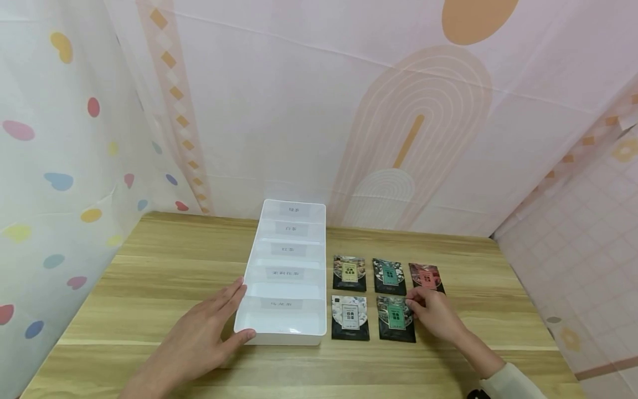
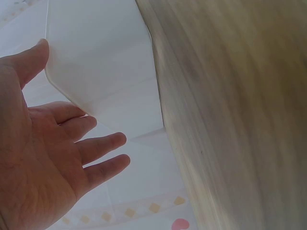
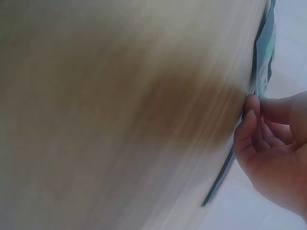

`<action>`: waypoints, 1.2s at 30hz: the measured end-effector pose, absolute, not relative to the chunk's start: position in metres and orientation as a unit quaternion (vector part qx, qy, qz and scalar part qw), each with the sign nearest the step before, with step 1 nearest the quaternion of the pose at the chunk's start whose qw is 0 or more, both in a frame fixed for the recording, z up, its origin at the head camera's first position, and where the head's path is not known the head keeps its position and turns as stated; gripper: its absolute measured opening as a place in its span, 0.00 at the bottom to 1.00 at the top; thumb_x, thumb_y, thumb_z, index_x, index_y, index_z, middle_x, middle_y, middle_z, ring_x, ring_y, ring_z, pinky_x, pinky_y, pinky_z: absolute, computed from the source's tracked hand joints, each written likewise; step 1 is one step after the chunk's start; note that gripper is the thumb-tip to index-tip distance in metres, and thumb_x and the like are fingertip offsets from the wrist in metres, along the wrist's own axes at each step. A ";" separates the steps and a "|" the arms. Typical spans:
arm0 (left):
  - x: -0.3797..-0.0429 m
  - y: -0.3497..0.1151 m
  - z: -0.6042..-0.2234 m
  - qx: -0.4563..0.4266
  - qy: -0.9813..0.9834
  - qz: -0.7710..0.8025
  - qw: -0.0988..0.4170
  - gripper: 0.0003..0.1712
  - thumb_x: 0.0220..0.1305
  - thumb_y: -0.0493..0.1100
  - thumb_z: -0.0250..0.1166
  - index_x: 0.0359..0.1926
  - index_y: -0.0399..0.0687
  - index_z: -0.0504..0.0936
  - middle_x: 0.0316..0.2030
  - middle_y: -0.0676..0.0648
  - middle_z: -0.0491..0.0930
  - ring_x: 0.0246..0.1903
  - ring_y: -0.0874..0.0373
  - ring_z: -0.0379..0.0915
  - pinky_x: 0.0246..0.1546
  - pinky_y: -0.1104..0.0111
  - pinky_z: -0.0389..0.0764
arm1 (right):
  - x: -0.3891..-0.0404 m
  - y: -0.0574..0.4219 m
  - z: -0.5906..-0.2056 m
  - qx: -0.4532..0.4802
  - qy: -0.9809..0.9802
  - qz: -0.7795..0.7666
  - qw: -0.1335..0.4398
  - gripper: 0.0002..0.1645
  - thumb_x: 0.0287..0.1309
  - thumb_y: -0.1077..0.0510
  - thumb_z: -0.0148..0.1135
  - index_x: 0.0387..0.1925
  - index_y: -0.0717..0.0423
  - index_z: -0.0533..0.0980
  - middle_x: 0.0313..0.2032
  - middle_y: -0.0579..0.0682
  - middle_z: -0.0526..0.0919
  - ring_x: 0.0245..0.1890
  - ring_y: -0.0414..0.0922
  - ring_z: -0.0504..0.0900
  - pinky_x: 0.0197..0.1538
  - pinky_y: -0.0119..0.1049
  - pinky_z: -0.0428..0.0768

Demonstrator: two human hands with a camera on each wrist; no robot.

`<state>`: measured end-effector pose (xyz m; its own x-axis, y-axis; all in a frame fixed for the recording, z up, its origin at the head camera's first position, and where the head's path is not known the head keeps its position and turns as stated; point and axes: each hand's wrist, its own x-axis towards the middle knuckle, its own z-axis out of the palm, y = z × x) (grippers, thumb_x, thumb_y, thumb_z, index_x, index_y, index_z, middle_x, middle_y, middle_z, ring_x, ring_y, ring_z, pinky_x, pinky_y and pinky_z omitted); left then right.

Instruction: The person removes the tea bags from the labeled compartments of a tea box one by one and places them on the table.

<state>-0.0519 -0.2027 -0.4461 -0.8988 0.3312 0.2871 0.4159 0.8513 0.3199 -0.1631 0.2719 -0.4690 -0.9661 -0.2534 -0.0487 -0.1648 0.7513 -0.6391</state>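
A long white box (image 1: 284, 338) with several labelled compartments stands on the table. My left hand (image 1: 201, 327) rests against its near left corner, thumb at the front and fingers along the side. In the left wrist view the fingers of that left hand (image 2: 53, 143) are spread and fairly straight beside the white wall. To the right of the box, my right hand (image 1: 437, 315) pinches the right edge of a green-labelled tea sachet (image 1: 395, 318). The right wrist view shows thumb and forefinger of the right hand (image 3: 273, 143) together at a sachet's edge.
Beside the green one lies a white-labelled sachet (image 1: 350, 317). Behind them are a yellow sachet (image 1: 350, 272), a teal one (image 1: 389, 276) and a red one (image 1: 425, 276). Patterned cloth (image 1: 279, 111) hangs behind the wooden table (image 1: 164, 266) and along both sides.
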 end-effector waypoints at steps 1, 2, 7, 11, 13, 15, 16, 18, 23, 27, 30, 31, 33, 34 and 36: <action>-0.052 -0.203 -0.446 -0.196 -0.956 -0.190 0.112 0.47 0.69 0.62 0.69 0.73 0.31 0.71 0.74 0.37 0.68 0.68 0.40 0.72 0.62 0.44 0.78 | -0.163 0.272 -0.469 -0.112 0.933 -0.335 0.068 0.02 0.70 0.69 0.63 0.40 0.64 0.82 0.28 0.45 0.82 0.25 0.40 0.80 0.28 0.32 0.81; -0.052 -0.202 -0.446 -0.196 -0.955 -0.190 0.112 0.47 0.69 0.62 0.69 0.73 0.31 0.71 0.74 0.37 0.68 0.68 0.40 0.72 0.62 0.44 0.78 | -0.163 0.272 -0.469 -0.112 0.932 -0.337 0.069 0.02 0.70 0.69 0.64 0.40 0.65 0.82 0.28 0.45 0.82 0.25 0.40 0.81 0.28 0.32 0.81; -0.052 -0.203 -0.447 -0.197 -0.955 -0.187 0.116 0.47 0.68 0.62 0.69 0.73 0.31 0.71 0.74 0.37 0.68 0.69 0.40 0.72 0.62 0.45 0.78 | -0.164 0.273 -0.470 -0.114 0.931 -0.340 0.071 0.03 0.70 0.67 0.65 0.38 0.66 0.81 0.28 0.45 0.82 0.25 0.40 0.81 0.28 0.32 0.83; -0.052 -0.204 -0.448 -0.197 -0.956 -0.185 0.117 0.47 0.68 0.62 0.70 0.73 0.31 0.71 0.75 0.37 0.68 0.68 0.40 0.72 0.61 0.45 0.78 | -0.164 0.273 -0.471 -0.112 0.930 -0.343 0.072 0.04 0.69 0.67 0.66 0.38 0.66 0.81 0.29 0.45 0.82 0.25 0.40 0.82 0.28 0.32 0.83; -0.052 -0.204 -0.448 -0.196 -0.956 -0.185 0.115 0.47 0.68 0.63 0.70 0.73 0.31 0.71 0.75 0.37 0.68 0.68 0.40 0.72 0.61 0.44 0.78 | -0.164 0.272 -0.470 -0.110 0.930 -0.343 0.072 0.03 0.69 0.67 0.66 0.38 0.66 0.81 0.29 0.45 0.82 0.25 0.40 0.81 0.28 0.32 0.83; -0.051 -0.205 -0.448 -0.195 -0.956 -0.186 0.114 0.47 0.68 0.63 0.70 0.73 0.32 0.71 0.75 0.37 0.67 0.68 0.40 0.72 0.61 0.44 0.79 | -0.164 0.271 -0.470 -0.108 0.930 -0.343 0.072 0.02 0.68 0.68 0.67 0.39 0.66 0.81 0.29 0.46 0.82 0.25 0.40 0.81 0.28 0.32 0.83; -0.051 -0.205 -0.448 -0.195 -0.956 -0.186 0.113 0.47 0.68 0.63 0.69 0.73 0.32 0.71 0.75 0.37 0.67 0.68 0.40 0.72 0.61 0.44 0.79 | -0.164 0.271 -0.470 -0.107 0.931 -0.343 0.071 0.02 0.67 0.68 0.67 0.39 0.66 0.81 0.29 0.46 0.82 0.25 0.40 0.81 0.28 0.32 0.83; -0.051 -0.205 -0.448 -0.193 -0.957 -0.187 0.112 0.47 0.68 0.63 0.69 0.73 0.32 0.71 0.75 0.37 0.67 0.68 0.40 0.72 0.61 0.44 0.78 | -0.164 0.271 -0.470 -0.106 0.931 -0.342 0.070 0.02 0.67 0.69 0.67 0.40 0.65 0.81 0.29 0.46 0.82 0.25 0.40 0.81 0.28 0.32 0.83; -0.050 -0.206 -0.448 -0.189 -0.957 -0.188 0.111 0.47 0.68 0.62 0.70 0.73 0.32 0.71 0.75 0.37 0.67 0.68 0.40 0.72 0.61 0.45 0.78 | -0.166 0.272 -0.469 -0.115 0.930 -0.342 0.069 0.02 0.68 0.68 0.66 0.41 0.63 0.82 0.29 0.45 0.82 0.26 0.40 0.81 0.28 0.32 0.81; -0.051 -0.207 -0.447 -0.187 -0.958 -0.190 0.107 0.47 0.68 0.63 0.70 0.73 0.32 0.71 0.75 0.38 0.67 0.68 0.39 0.72 0.62 0.44 0.78 | -0.166 0.274 -0.468 -0.121 0.928 -0.346 0.063 0.02 0.70 0.67 0.65 0.41 0.61 0.82 0.29 0.45 0.82 0.27 0.39 0.79 0.28 0.32 0.79; -0.051 -0.207 -0.446 -0.186 -0.958 -0.191 0.103 0.48 0.68 0.63 0.70 0.74 0.33 0.70 0.76 0.38 0.66 0.69 0.37 0.71 0.62 0.44 0.77 | -0.165 0.277 -0.466 -0.118 0.927 -0.353 0.057 0.03 0.70 0.67 0.65 0.42 0.61 0.82 0.31 0.46 0.83 0.28 0.40 0.79 0.29 0.32 0.79; -0.051 -0.207 -0.446 -0.186 -0.958 -0.192 0.101 0.48 0.68 0.63 0.70 0.74 0.33 0.70 0.76 0.38 0.66 0.69 0.37 0.71 0.62 0.43 0.77 | -0.165 0.278 -0.465 -0.117 0.926 -0.354 0.055 0.03 0.71 0.66 0.65 0.42 0.61 0.83 0.32 0.47 0.83 0.29 0.40 0.79 0.29 0.32 0.79; -0.051 -0.207 -0.446 -0.184 -0.958 -0.195 0.098 0.48 0.68 0.63 0.69 0.74 0.33 0.70 0.76 0.38 0.66 0.69 0.36 0.70 0.62 0.43 0.77 | -0.165 0.280 -0.462 -0.116 0.926 -0.357 0.050 0.03 0.71 0.66 0.64 0.43 0.61 0.83 0.33 0.47 0.84 0.30 0.41 0.79 0.30 0.32 0.80; -0.051 -0.208 -0.445 -0.183 -0.958 -0.197 0.096 0.48 0.68 0.63 0.69 0.74 0.33 0.70 0.76 0.38 0.66 0.69 0.36 0.70 0.62 0.43 0.77 | -0.165 0.281 -0.461 -0.117 0.926 -0.355 0.043 0.04 0.71 0.66 0.64 0.44 0.61 0.83 0.34 0.48 0.85 0.31 0.41 0.80 0.31 0.32 0.80; -0.052 -0.209 -0.443 -0.182 -0.958 -0.200 0.095 0.48 0.69 0.64 0.69 0.74 0.34 0.70 0.76 0.38 0.66 0.69 0.36 0.70 0.62 0.43 0.78 | -0.165 0.285 -0.459 -0.121 0.926 -0.355 0.028 0.04 0.71 0.66 0.64 0.43 0.61 0.83 0.34 0.49 0.85 0.32 0.41 0.79 0.32 0.32 0.80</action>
